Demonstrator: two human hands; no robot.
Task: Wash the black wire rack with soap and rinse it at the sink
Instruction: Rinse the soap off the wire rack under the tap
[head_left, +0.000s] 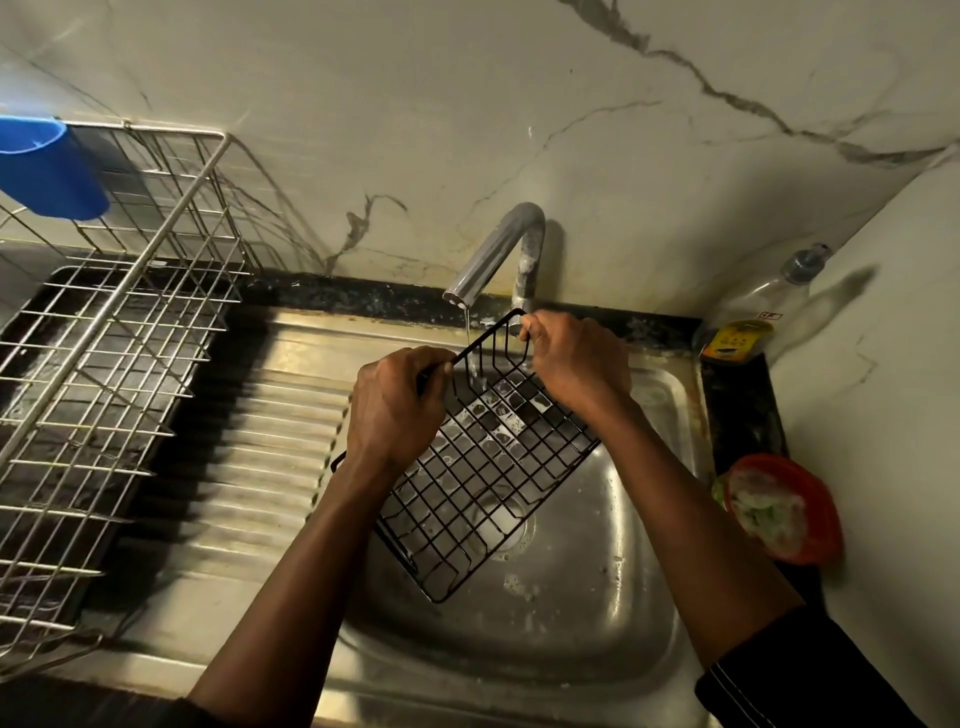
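The black wire rack (483, 483) is held tilted over the steel sink basin (597, 597), its far end raised under the grey tap (498, 249). A thin stream of water falls from the spout onto the rack's upper grid, where soap film fills several squares. My left hand (395, 405) grips the rack's left rim. My right hand (571, 358) grips the far right corner of the rim, close to the tap's base. Foam specks lie in the basin near the drain.
A large silver wire dish rack (114, 364) stands on the ribbed drainboard at left, with a blue cup (47, 166) at its far corner. A clear soap bottle (769, 296) and a red bowl with a scrubber (779, 509) sit on the dark ledge at right.
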